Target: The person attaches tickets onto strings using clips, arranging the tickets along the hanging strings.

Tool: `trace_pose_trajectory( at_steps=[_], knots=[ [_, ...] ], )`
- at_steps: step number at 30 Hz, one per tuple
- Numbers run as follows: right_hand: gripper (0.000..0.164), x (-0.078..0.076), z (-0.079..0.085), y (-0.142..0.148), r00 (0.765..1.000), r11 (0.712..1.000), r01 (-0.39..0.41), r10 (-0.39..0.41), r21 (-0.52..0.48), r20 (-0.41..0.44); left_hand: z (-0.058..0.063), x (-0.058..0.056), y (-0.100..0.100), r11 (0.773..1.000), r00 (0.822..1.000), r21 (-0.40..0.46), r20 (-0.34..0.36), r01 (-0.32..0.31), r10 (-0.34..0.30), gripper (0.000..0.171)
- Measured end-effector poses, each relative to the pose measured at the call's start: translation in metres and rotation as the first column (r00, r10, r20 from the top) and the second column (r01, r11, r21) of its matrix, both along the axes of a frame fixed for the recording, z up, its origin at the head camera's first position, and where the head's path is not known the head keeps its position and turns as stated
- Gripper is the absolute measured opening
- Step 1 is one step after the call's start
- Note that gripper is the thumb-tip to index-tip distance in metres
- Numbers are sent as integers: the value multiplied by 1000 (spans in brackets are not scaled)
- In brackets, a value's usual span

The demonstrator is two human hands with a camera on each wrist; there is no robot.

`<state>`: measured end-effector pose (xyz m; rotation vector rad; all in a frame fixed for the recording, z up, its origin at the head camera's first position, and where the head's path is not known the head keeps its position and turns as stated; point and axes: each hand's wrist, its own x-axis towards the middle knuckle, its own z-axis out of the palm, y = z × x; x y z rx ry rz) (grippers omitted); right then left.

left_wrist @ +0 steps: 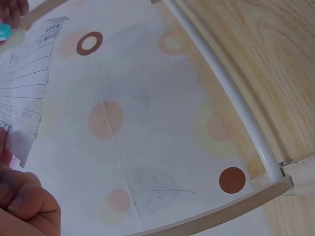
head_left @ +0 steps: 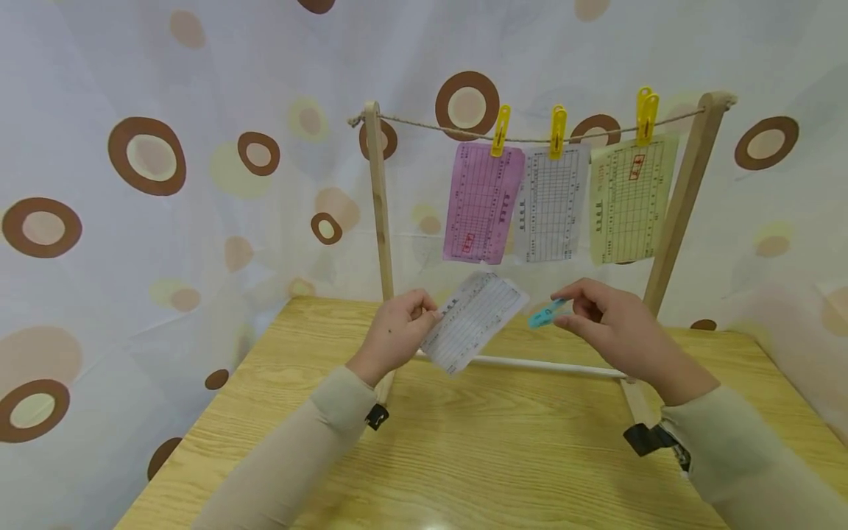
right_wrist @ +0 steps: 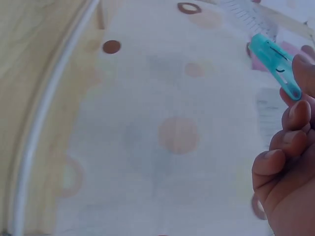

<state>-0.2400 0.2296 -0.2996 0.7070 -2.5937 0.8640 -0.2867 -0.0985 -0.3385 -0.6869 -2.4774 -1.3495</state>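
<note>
My left hand (head_left: 396, 330) pinches a white printed form (head_left: 473, 322) by its left edge, holding it tilted above the table. In the left wrist view the form (left_wrist: 24, 78) reaches up past the curled fingers (left_wrist: 29, 201). To the right, my right hand (head_left: 616, 324) pinches a turquoise clothespin (head_left: 546, 313) between thumb and fingers, its free end pointing at the paper. The right wrist view shows that clothespin (right_wrist: 275, 64) close up. Behind the hands, a pink form (head_left: 483, 202), a white form (head_left: 553, 206) and a yellow-green form (head_left: 632, 202) hang from a string.
Yellow clothespins (head_left: 558, 132) grip the hanging forms on the string (head_left: 430, 126), which runs between two wooden posts (head_left: 380, 206). A white bar (head_left: 550, 364) joins the posts low down. The frame stands on a wood-grain table (head_left: 477, 456) before a patterned curtain (head_left: 218, 81).
</note>
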Motion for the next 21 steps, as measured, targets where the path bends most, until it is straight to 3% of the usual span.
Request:
trace_pose_trajectory(
  at_steps=[6,13,21],
  knots=[
    [21,2,42,-16,997,999,11,-8,53,-75,15,0,-6,999,999,52,-50,1,2,9],
    [16,0,102,-38,997,995,64,-61,81,-46,40,-4,-17,993,992,114,-121,-24,38,10],
    [17,-11,158,-60,979,986,85,-57,141,-196,59,-14,-29,979,981,189,-166,-70,102,10]
  ],
)
